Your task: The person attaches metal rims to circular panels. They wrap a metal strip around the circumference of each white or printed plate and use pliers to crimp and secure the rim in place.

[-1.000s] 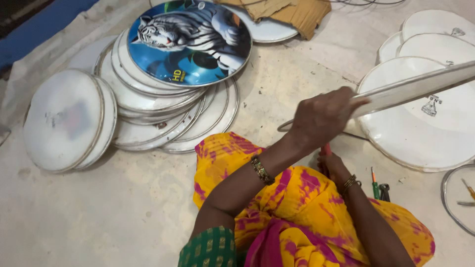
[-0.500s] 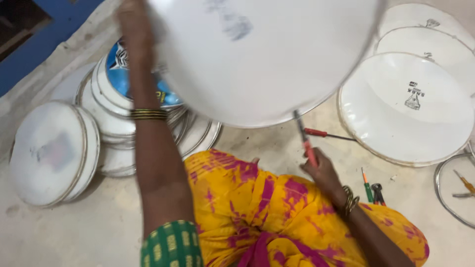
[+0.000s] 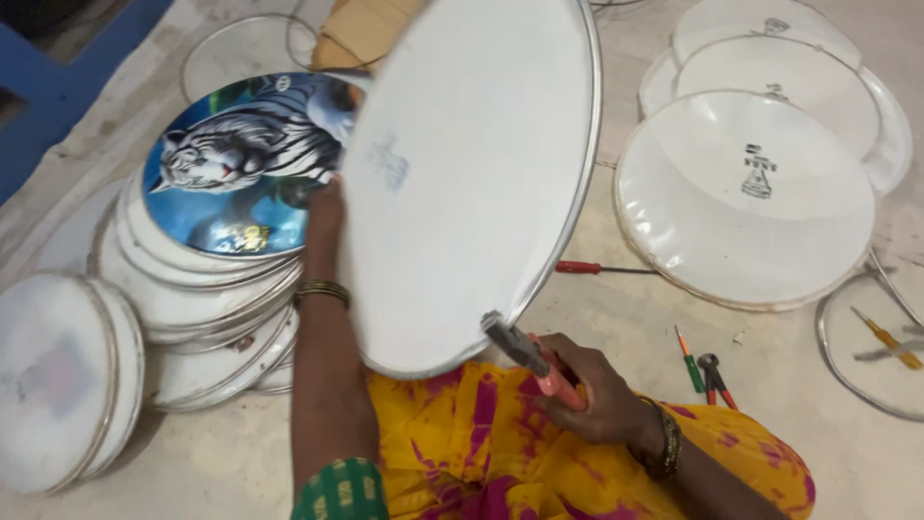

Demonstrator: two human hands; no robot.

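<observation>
- The left forearm is raised from the bottom edge toward 12 o'clock, nearly straight, with bangles at the wrist.
- The left hand (image 3: pixel 324 207) is set at the 9 o'clock edge of the drumhead (image 3: pixel 462 183), fingers hidden behind it, so the grip cannot be judged.
- The right arm is brought in from 5 o'clock, bent, a bracelet at the wrist.
- The right hand (image 3: pixel 587 390) is closed around the pliers (image 3: pixel 534 356), knuckles up, pointed toward 10 o'clock.
</observation>
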